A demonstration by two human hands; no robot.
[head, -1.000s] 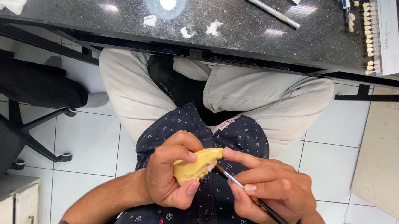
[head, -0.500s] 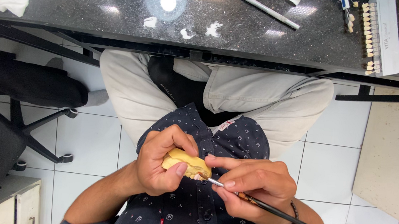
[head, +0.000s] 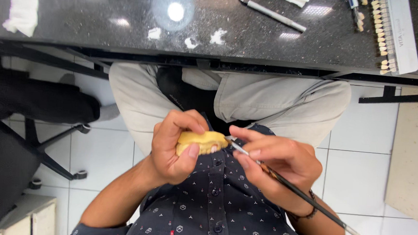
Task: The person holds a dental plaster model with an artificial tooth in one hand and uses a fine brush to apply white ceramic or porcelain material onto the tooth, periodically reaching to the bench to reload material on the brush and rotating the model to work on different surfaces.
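Left hand [head: 171, 146] fingers wrap a yellow dental cast [head: 201, 142], thumb pressed on its front edge, held over the lap above the dark shirt. Right hand [head: 279, 160] fingers pinch a thin brush [head: 292, 185] like a pen, metal tip touching the cast's right end. Brushing looks mid-way; how much of the cast is covered can't be told, it is not set down yet. Further out: black bench [head: 103, 24] with white crumbs [head: 218, 36], a grey pen-like tool [head: 271, 13], a tooth shade guide [head: 385, 36], white cloth [head: 22, 4]
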